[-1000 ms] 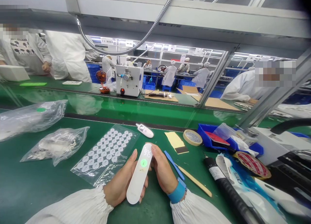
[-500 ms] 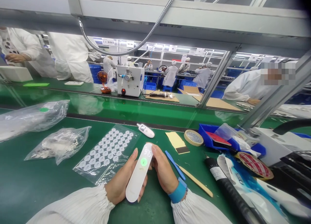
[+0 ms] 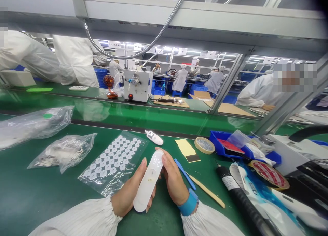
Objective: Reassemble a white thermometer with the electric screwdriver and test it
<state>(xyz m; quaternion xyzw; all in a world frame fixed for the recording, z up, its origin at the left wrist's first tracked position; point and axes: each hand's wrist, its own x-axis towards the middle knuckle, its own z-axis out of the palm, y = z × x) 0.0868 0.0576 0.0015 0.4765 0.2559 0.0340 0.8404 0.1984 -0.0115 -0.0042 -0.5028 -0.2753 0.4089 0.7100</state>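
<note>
Both my hands hold a long white thermometer-like device [image 3: 149,181] above the green table. My left hand [image 3: 128,191] cups its lower half from underneath, thumb along the left side. My right hand [image 3: 174,179] grips the upper right side, fingers curled round it. The device's top shows lit white digits; the round spot below them is dark. A clear sheet of round white stickers [image 3: 112,157] lies just left of my hands. A second small white device [image 3: 153,137] rests farther back on the table.
Clear plastic bags [image 3: 61,150] lie at left. A blue tool [image 3: 184,172], a wooden stick [image 3: 207,192], a yellow card [image 3: 187,149], a tape roll [image 3: 204,144], a blue tray [image 3: 225,145] and a black tube [image 3: 241,202] crowd the right. Other people in white work beyond the conveyor [image 3: 143,116].
The green light on the device's face has gone out; the digits stay lit. My hands have barely shifted.
</note>
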